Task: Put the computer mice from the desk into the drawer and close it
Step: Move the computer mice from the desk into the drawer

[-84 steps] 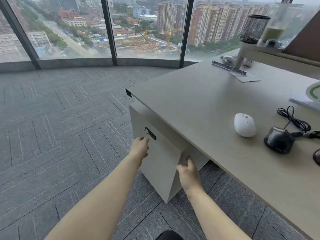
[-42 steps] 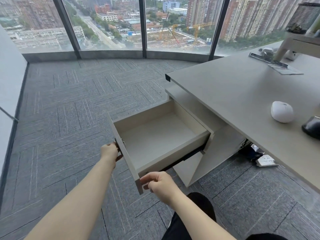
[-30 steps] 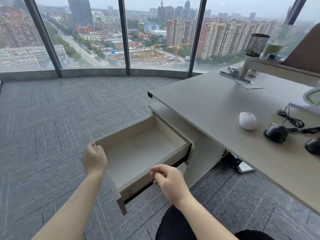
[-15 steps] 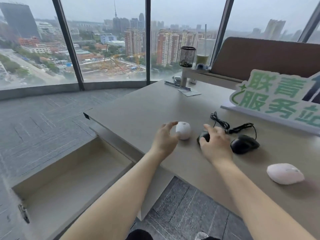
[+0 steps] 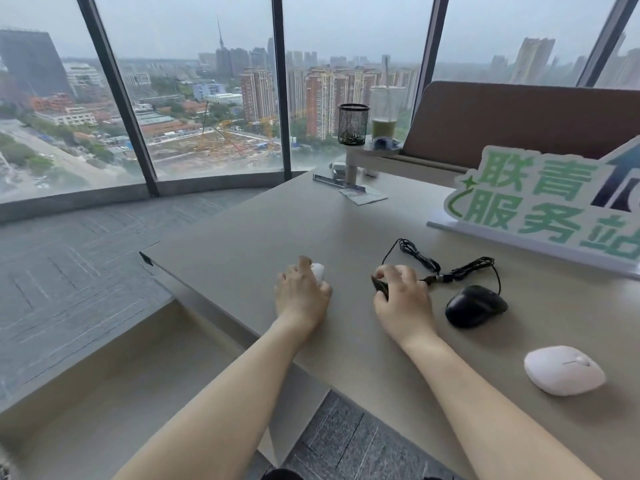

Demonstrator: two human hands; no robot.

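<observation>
My left hand is closed over a small white mouse on the desk; only its far end shows past my fingers. My right hand covers a black wired mouse, whose cable loops away behind it. A second black mouse lies to the right of that hand. A larger white mouse sits near the desk's front right. The drawer stands pulled out at lower left, below the desk edge, with nothing visible inside.
A white and green sign stands along the right back of the desk. A black mesh pen cup and a cup of green drink sit on a raised shelf at the far end. Grey carpet spreads left toward the windows.
The drawer was pulled open, then both hands left it and went up to the desk. Since half a second ago they have closed down onto the small white mouse and the black wired mouse.
</observation>
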